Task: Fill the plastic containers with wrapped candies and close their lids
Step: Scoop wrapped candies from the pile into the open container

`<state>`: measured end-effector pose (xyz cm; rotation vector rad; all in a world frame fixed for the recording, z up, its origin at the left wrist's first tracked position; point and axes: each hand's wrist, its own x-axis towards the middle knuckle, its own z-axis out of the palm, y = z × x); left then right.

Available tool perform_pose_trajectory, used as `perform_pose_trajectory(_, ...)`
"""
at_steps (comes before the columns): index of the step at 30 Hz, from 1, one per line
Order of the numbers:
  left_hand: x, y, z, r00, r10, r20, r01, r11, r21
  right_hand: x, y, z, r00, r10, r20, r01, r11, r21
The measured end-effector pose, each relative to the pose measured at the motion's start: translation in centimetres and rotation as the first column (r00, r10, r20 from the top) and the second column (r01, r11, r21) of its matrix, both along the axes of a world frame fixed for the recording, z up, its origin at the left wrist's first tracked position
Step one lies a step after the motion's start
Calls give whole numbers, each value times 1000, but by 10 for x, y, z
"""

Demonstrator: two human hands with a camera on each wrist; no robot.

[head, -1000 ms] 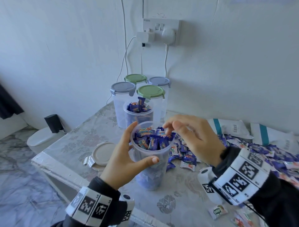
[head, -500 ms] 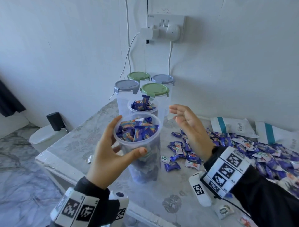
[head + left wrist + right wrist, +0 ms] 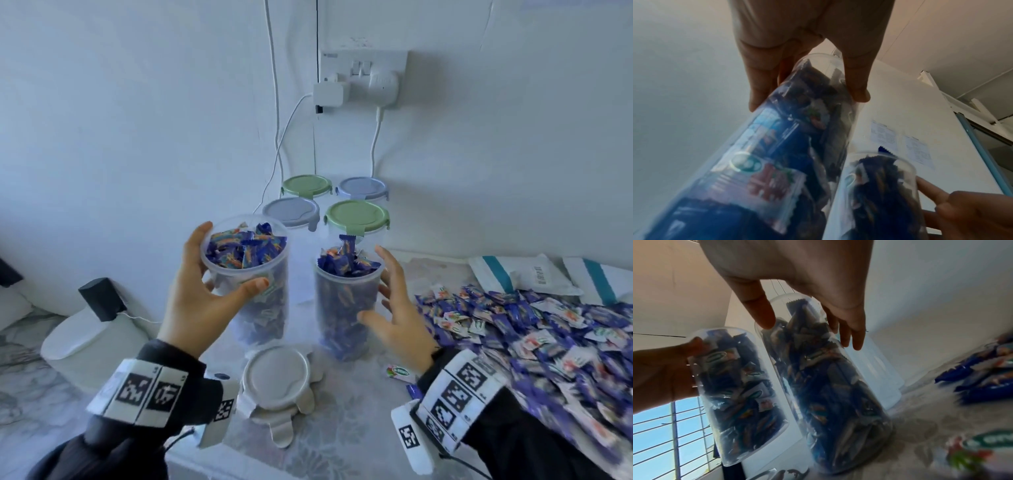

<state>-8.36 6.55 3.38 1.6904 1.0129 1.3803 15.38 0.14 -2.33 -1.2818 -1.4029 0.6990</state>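
**On the tabletop: two filled containers, lids pending**

Beside the wall, on the patterned table (image 3: 191, 455), item by item:

- Left hand (image 3: 202, 298): grasping the held container (image 3: 248, 274) near its rim, thumb in front, fingers behind. A second ago this tub stood in front of the person while the right hand dropped candies in; it has since been carried left and back. The right wrist view shows its base clear of the table. Filled to the brim.
- Right hand (image 3: 394, 315): released, fingers spread either side of the second container (image 3: 346, 294), which stands on the table heaped above its rim. It has left the candy pile and come across to this tub; whether the fingers touch the wall cannot be told.
- Loose lids (image 3: 277, 380): grey, lying at the near edge, in front of both tubs.
- Wrapped candies (image 3: 534, 335): large pile to the right.
- Four lidded containers (image 3: 356, 216): at the back.

Judgement: filling of both open tubs looks finished; lidding comes next. The protruding wrapper in the second tub may foul its lid.
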Motion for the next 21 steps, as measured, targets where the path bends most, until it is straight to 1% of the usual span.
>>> perform_pose_trajectory(5,-6,38,-19,996,-94,-1,94,995,-26,-14,4,-9,994,-109,-23,110,994,13)
perform_pose_trajectory(9,-7,57,-32,988,-157,-8,156,987,-34,-24,6,-9,980,-193,-42,192,981,-20)
perform_pose_trajectory(12,-5,66,-38,977,-212,-10,212,977,-40,-28,7,-10,965,-263,-3,263,964,-41)
perform_pose_trajectory(17,-4,72,-44,958,-285,-6,285,957,-55,-35,8,-8,948,-319,7,319,947,-32)
perform_pose_trajectory(21,-5,78,-42,944,-329,0,329,944,-43,-37,9,-9,942,-336,-18,335,942,-33)
